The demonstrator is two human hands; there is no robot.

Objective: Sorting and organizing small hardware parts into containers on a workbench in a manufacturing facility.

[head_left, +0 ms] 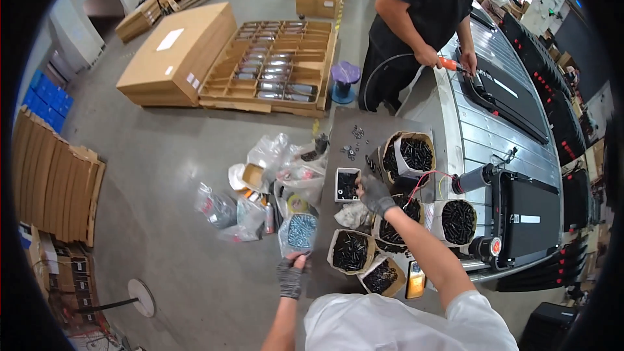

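Note:
My right hand (376,195), in a grey glove, reaches over the table to a small white box (340,196) of small dark parts. Its fingertips are drawn together at the box's right side; whatever they pinch is too small to make out. Off the table's left edge is my left hand (290,278), in a striped grey glove, with its fingers curled. It is just below a clear bag of blue screws (301,231), and I cannot tell what it grips. Loose nuts and washers (351,151) lie beyond the white box.
Open boxes of black bolts (351,251) crowd the table, with a phone (415,279) beside them. At the right a roller conveyor (481,130) carries black machine parts. A co-worker (422,19) holds an orange power tool (450,64) there. Plastic bags (250,214) sit left of the table.

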